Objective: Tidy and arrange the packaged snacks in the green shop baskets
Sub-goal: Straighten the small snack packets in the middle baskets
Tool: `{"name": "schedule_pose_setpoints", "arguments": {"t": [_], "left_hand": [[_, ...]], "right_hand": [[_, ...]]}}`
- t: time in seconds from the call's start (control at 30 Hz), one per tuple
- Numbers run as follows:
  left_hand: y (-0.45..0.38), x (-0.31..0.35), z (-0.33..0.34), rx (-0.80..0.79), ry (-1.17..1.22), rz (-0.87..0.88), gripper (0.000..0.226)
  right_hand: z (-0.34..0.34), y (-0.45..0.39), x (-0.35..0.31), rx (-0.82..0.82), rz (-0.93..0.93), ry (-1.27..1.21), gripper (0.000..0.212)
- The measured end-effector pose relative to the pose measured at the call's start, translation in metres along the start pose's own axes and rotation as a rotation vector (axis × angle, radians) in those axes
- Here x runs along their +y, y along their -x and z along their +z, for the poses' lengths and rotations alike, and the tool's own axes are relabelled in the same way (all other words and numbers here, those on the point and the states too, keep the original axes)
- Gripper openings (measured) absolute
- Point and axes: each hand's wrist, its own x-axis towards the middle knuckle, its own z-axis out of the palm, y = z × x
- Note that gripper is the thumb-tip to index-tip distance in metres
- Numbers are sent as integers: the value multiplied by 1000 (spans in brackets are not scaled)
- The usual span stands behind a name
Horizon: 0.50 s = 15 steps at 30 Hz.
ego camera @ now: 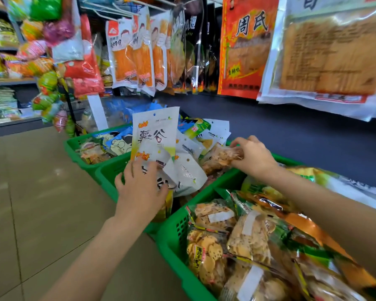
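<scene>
While the near basket (172, 227) looks packed, the middle basket (109, 174) is a jumble: left hand (139, 187) lies open-fingered on white packets (182, 174), right hand (252, 157) pinches a cracker bag (219, 159).

Both bare forearms reach up into the frame from the bottom edge, the left from the lower left and the right from the lower right. The left hand (142, 187) sits just left of centre, palm down, fingers spread and bent forward at the tips, pressing on what lies beneath. The right hand (251, 156), higher and right of centre, has its wrist bent and its fingers curled, pinching something between thumb and fingertips.
</scene>
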Motion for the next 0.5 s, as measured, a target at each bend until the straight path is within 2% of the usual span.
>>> {"name": "schedule_pose_setpoints", "arguments": {"t": [0.07,0.13,0.23,0.3,0.37,0.43,0.5], "left_hand": [[5,11,-3,205,118,194,37],[12,28,-11,196,234,326,34],[25,60,-23,108,363,425,38],[32,82,-32,-62,488,461,41],[39,103,-39,-310,565,495,46],[47,121,-41,-481,526,538,56],[55,140,-38,-580,365,594,71]], "right_hand": [[-27,15,8,30,-21,-52,42],[-58,35,21,61,-23,-89,41],[-102,75,47,83,20,-172,32],[-123,105,62,68,40,-260,24],[-135,133,70,34,46,-313,23],[-134,153,76,4,36,-283,23],[-126,169,78,-34,11,-236,22]]}}
